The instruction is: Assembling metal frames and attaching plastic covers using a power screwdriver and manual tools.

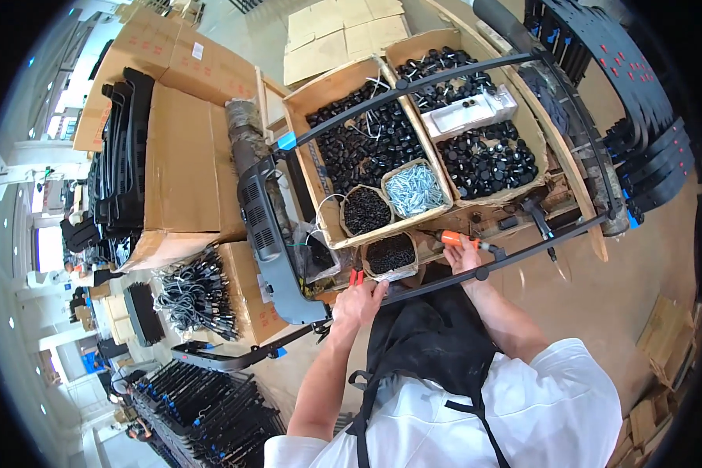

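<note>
My right hand [463,257] is closed round an orange screwdriver [452,238], seemingly a powered one. Its dark end points right, toward a small bracket [499,253] on the near bar of a black metal frame [437,290]. My left hand [357,305] is closed over that bar near its left corner. Red-handled pliers [356,277] stand just beyond the left fingers; whether the hand touches them I cannot tell. Between my hands sits a small box of black screws [391,255]. A grey-black vented housing [262,222] forms the frame's left side.
Beyond the frame, a wooden tray [295,113] holds black caps, silver screws [413,190] and small black parts [366,210]. A second tool [538,218] lies at right. Cardboard boxes [187,156] and bundled cables [197,292] stand left; curved black parts [639,101] hang at far right.
</note>
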